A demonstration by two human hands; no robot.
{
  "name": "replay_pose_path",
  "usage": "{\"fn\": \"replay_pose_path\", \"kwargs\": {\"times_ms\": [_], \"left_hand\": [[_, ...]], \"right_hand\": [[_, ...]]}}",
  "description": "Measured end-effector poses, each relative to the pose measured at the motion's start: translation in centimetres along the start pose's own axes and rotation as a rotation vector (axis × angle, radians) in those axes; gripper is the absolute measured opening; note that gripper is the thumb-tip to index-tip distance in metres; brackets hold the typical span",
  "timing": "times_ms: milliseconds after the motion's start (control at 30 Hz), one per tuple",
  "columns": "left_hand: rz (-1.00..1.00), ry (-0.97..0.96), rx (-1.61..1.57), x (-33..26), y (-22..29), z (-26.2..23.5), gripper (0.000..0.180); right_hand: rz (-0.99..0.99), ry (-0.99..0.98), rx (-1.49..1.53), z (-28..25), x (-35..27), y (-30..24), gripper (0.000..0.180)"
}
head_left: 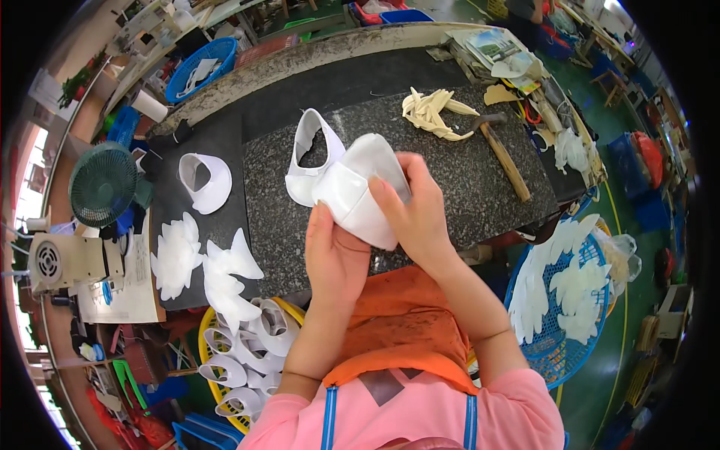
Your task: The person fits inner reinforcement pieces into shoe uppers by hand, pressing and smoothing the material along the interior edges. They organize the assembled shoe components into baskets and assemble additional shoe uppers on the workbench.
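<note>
— Two hands on one piece: the left hand [335,251] grips the white shoe upper [352,184] from below, fingers wrapped around its lower edge, and the right hand [416,214] is pressed over its toe end from about three o'clock, fingers closed on it.

— Where does the piece sit?

— Held up over the near edge of the speckled desk [450,161], just above the orange apron [401,315]. Its long axis runs from the open collar at ten o'clock down to the rounded toe at four o'clock. The toe lies under the right hand, so that hand is nearer the closed end; the left hand sits at six o'clock of the piece, nearer its middle.

— Counts?

— One upper in the hands. One more white upper [202,180] lies on the black mat at nine o'clock. Two heaps of flat white cut pieces [202,266] sit below it. One hammer [501,154] lies at two o'clock, beside one bunch of cream strips [431,112]. One yellow basket [247,352] at seven o'clock holds finished uppers; I make out perhaps six, though they overlap and the fisheye bends them, so I can't be sure. One blue basket [559,345] at four o'clock holds more flat white pieces, too stacked to count.

— Anything else near?

— One green fan [101,184] at nine o'clock, well apart from both hands.
</note>
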State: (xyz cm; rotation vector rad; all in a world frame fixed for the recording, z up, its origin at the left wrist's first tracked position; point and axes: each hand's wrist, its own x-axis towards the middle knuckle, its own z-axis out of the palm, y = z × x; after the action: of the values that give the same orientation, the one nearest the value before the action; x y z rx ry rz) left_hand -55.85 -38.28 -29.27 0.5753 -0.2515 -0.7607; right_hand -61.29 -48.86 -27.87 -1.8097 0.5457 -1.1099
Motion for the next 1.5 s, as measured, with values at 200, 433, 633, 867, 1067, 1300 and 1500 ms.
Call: {"fn": "replay_pose_path", "kwargs": {"times_ms": [200, 433, 633, 867, 1067, 1300, 1500], "left_hand": [[0.012, 0.007, -0.084, -0.3, 0.6, 0.4, 0.05], [-0.045, 0.011, 0.063, -1.6, 0.1, 0.6, 0.04], [0.311, 0.063, 0.619, -3.4, -0.2, -1.7, 0.03], [0.238, -0.139, 1.253, -1.9, -2.9, -0.8, 0.029], [0.404, -0.304, 1.455, 2.1, -1.7, -1.2, 0.033], [0.84, -0.789, 1.828, 18.7, -6.6, -2.4, 0.034], [0.851, -0.95, 1.847, 19.8, -8.2, -2.7, 0.02]], "right_hand": [[0.26, -0.115, 0.227, -1.3, -0.8, -0.2, 0.022], [-0.455, 0.169, -0.133, -1.2, -0.1, 1.3, 0.011], [-0.512, -0.078, -0.382, -1.4, 0.5, 3.0, 0.012], [-0.549, -0.02, -0.94, -4.4, 10.7, 11.6, 0.012], [-0.466, -0.371, -1.028, -5.5, 11.8, 13.0, 0.019], [-0.527, -0.691, -0.637, -8.7, 12.0, 13.8, 0.027], [-0.35, -0.812, -0.603, -10.9, 13.3, 14.1, 0.018]]}}
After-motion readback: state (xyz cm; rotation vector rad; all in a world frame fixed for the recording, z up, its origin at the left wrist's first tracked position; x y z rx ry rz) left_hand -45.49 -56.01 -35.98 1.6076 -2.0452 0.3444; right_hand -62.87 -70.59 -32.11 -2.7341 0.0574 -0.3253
